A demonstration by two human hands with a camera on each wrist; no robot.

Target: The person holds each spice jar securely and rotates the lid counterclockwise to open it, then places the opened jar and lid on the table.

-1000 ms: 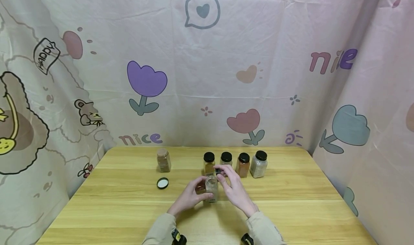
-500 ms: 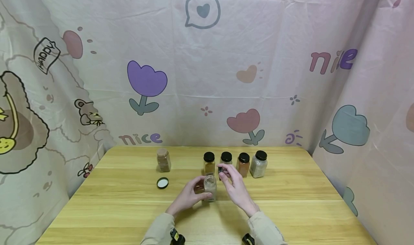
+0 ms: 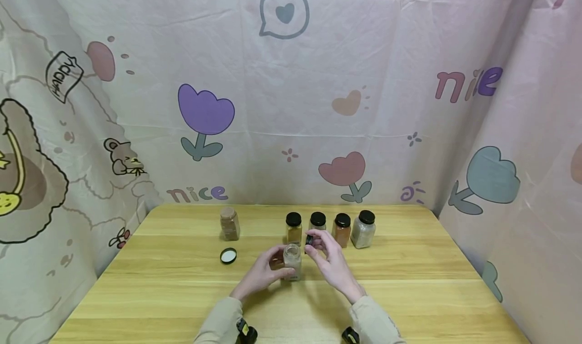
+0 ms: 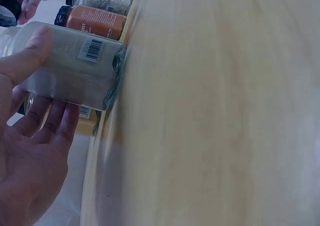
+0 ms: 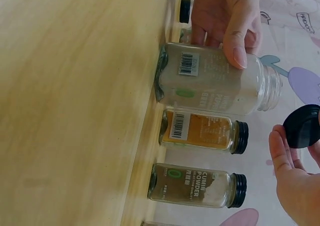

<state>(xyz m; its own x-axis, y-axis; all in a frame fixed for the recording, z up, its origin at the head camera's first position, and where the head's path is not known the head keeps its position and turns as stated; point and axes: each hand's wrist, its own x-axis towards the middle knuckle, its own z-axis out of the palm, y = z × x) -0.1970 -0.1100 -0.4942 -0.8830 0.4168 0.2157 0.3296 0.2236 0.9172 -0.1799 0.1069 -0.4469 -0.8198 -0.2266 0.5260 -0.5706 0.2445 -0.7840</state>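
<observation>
Head view: my left grip (image 3: 260, 277) wraps the open jar (image 3: 292, 262) on the counter (image 3: 409, 293); right grip (image 3: 328, 257) pinches its black cap (image 3: 309, 240) just beside the jar.

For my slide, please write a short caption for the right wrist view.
Left hand grips an uncapped spice jar standing on the table; right hand holds its black cap.

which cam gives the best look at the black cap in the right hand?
Right wrist: the black cap shows large and sharp at the right hand's fingertips, clear of the open jar. Head view shows it tiny. Left wrist catches only a cropped corner.
</observation>
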